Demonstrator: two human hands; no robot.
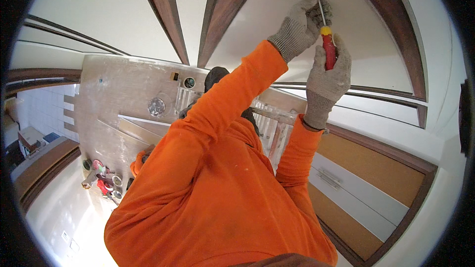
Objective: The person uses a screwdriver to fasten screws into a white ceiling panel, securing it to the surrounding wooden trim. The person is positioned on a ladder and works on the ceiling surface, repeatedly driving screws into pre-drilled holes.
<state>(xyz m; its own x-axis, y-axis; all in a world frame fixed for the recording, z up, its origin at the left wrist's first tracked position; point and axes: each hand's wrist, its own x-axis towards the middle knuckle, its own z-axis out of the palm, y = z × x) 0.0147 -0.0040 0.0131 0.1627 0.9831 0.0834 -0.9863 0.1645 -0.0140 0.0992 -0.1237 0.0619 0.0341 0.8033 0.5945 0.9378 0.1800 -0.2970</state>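
Both my arms, in orange sleeves and grey knit gloves, reach up to a white ceiling panel [277, 44] between dark wooden beams. My right hand [326, 76] is closed around the red and yellow handle of a screwdriver [328, 49]. Its thin metal shaft points up to the ceiling. My left hand [299, 24] is just above, with its fingers pinched around the shaft near the tip. The tip itself is hidden by the left glove.
Dark wooden beams [168, 15] run across the white ceiling. Behind my arms are the rails of a metal ladder [272, 128] and a dark rounded shape [216, 76]. Several small tools [104, 180] lie on a brown tiled surface [118, 94] at left. A wood-panelled cabinet [366, 178] is at right.
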